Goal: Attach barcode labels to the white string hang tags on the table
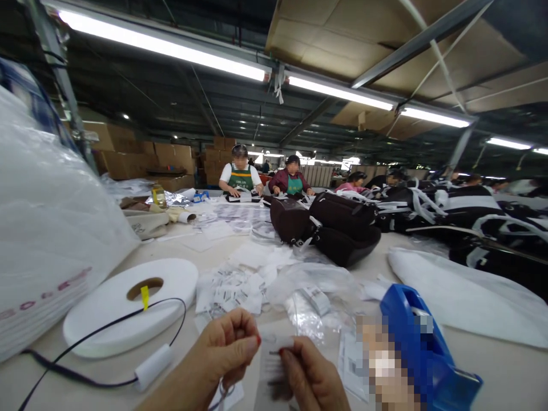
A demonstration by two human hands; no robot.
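My left hand (222,354) and my right hand (310,377) are low in the view, close together over the table. Both pinch a small white paper tag (276,342) between thumb and fingertips. Under them lies a sheet of white paper (269,377). Just beyond the hands is a heap of white printed labels (231,288) and clear plastic bags (312,285). A blue tape dispenser (422,348) stands right of my right hand.
A large flat roll of white tape (128,302) with a black cable (98,334) lies to the left, beside a stack of white plastic bags (47,228). Dark brown bags (338,228) are piled mid-table, black and white bags (475,211) at right. Several people work at the far end.
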